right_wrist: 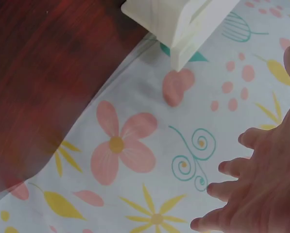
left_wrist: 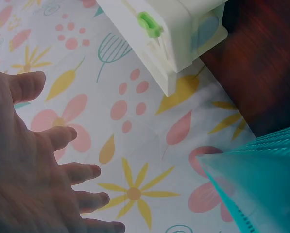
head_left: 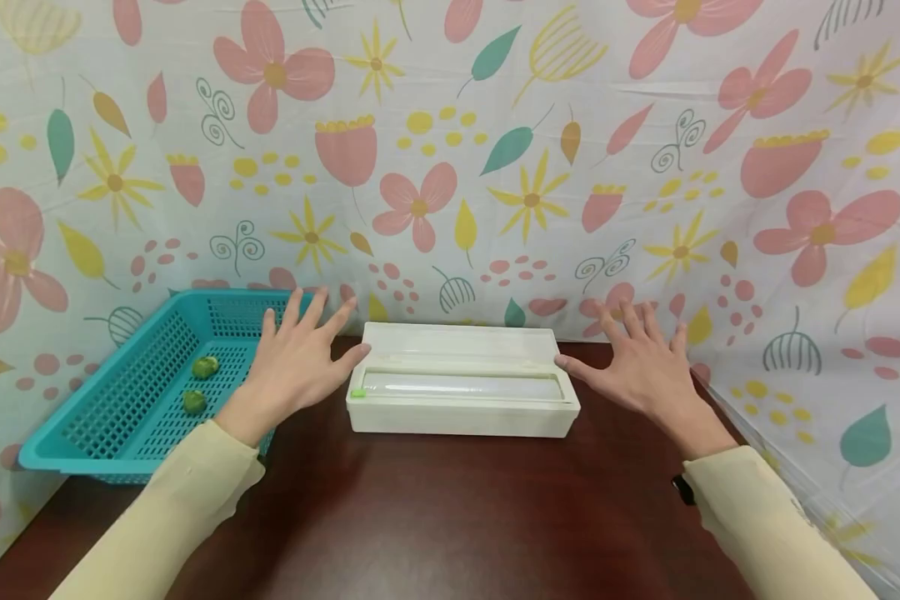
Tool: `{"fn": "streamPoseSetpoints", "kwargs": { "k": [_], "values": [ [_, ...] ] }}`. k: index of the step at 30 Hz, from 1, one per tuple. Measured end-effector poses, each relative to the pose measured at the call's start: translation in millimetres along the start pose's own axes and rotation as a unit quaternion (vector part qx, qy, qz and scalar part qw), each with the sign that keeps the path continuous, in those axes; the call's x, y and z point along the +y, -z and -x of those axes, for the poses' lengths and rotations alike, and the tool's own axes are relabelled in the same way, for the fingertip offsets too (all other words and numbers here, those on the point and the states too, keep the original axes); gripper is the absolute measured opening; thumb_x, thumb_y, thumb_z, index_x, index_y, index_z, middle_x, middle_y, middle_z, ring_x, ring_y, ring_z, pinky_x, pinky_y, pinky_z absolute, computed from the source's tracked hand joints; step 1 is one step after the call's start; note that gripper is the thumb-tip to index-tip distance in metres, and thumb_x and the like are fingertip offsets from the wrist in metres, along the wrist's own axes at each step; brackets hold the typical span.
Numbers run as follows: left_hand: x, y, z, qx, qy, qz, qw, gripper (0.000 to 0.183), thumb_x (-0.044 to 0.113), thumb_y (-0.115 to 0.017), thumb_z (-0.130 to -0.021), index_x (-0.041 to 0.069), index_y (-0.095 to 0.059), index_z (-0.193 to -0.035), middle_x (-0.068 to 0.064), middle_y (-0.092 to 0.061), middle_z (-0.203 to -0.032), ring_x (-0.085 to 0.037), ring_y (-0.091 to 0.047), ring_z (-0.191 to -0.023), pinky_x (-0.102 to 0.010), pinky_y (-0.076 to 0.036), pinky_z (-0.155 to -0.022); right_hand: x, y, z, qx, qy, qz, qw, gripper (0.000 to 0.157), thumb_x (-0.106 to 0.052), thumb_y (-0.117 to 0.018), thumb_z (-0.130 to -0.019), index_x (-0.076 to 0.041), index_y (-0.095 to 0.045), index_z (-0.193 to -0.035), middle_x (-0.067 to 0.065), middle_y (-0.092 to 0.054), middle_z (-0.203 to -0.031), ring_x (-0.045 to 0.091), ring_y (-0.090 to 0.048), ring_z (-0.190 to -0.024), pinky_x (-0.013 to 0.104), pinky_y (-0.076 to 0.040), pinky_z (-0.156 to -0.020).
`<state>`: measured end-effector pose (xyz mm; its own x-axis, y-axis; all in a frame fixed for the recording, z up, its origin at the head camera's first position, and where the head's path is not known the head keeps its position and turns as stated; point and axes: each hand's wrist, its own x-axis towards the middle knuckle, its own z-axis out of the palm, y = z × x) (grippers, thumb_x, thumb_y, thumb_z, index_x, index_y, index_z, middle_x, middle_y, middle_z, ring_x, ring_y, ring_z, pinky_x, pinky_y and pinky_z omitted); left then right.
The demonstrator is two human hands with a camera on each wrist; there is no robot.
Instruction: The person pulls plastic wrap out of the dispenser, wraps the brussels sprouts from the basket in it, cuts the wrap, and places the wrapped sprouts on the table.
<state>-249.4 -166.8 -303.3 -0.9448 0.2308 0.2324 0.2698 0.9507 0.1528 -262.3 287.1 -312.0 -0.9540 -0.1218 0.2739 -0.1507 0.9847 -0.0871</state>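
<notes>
Fingers spread and gripping nothing, a person's left hand and right hand flank a white film dispenser, which sits between the two thumbs on a dark table, lid folded back and film roll exposed. Whether either thumb touches the case is hard to tell. A teal basket with two small green vegetables stands beyond the left hand's outer side. Steady handling likely calls for even pressure at both ends, the left thumb clear of the green slider.
</notes>
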Motion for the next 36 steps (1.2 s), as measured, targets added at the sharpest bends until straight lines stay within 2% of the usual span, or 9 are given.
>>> {"fn": "streamPoseSetpoints", "kwargs": {
  "k": [8, 14, 21, 28, 36],
  "values": [
    [-0.3, -5.1, 6.1, -0.009, -0.002, 0.000, 1.0000, 0.079, 0.067, -0.042, -0.105, 0.023, -0.027, -0.169, -0.022, -0.014, -0.173, -0.051, -0.002, -0.157, -0.076, -0.001, -0.116, -1, -3.5, 8, 0.016, 0.019, 0.014, 1.000, 0.116, -0.090, -0.051, -0.086, -0.015, -0.021, -0.169, 0.028, -0.019, -0.170, 0.052, -0.013, -0.154, 0.083, 0.002, -0.110],
    [5.8, -12.8, 13.8, -0.007, -0.021, -0.003, 0.9997, 0.077, 0.065, -0.048, -0.104, 0.025, -0.029, -0.168, -0.022, -0.021, -0.171, -0.050, -0.006, -0.156, -0.076, -0.006, -0.117, -2, -8.0, 16, 0.037, 0.045, 0.012, 0.998, 0.114, -0.087, -0.056, -0.086, -0.014, -0.026, -0.168, 0.025, -0.028, -0.166, 0.047, -0.018, -0.154, 0.083, -0.003, -0.110],
    [11.2, -23.3, 23.5, -0.013, -0.049, 0.005, 0.9987, 0.075, 0.057, -0.060, -0.103, 0.023, -0.036, -0.166, -0.021, -0.027, -0.169, -0.050, -0.013, -0.156, -0.077, -0.014, -0.116, 1, -17.1, 24, 0.017, 0.054, -0.004, 0.998, 0.116, -0.087, -0.060, -0.084, -0.011, -0.031, -0.167, 0.023, -0.025, -0.169, 0.045, -0.024, -0.153, 0.081, -0.013, -0.111],
    [5.8, -38.4, 26.5, -0.028, -0.057, 0.026, 0.9976, 0.077, 0.051, -0.067, -0.100, 0.020, -0.040, -0.164, -0.024, -0.032, -0.167, -0.052, -0.020, -0.153, -0.075, -0.022, -0.114, 7, -24.1, 32, -0.005, 0.065, -0.038, 0.997, 0.117, -0.085, -0.064, -0.082, -0.012, -0.030, -0.167, 0.027, -0.030, -0.166, 0.051, -0.029, -0.148, 0.076, -0.015, -0.115],
    [3.4, -45.9, 27.5, -0.018, -0.060, 0.041, 0.9972, 0.075, 0.048, -0.070, -0.099, 0.019, -0.043, -0.163, -0.023, -0.034, -0.166, -0.052, -0.023, -0.152, -0.076, -0.024, -0.113, 9, -33.0, 38, 0.003, 0.087, -0.054, 0.995, 0.111, -0.078, -0.073, -0.082, -0.013, -0.037, -0.164, 0.025, -0.037, -0.163, 0.050, -0.036, -0.144, 0.072, -0.022, -0.115]
  ]
}}
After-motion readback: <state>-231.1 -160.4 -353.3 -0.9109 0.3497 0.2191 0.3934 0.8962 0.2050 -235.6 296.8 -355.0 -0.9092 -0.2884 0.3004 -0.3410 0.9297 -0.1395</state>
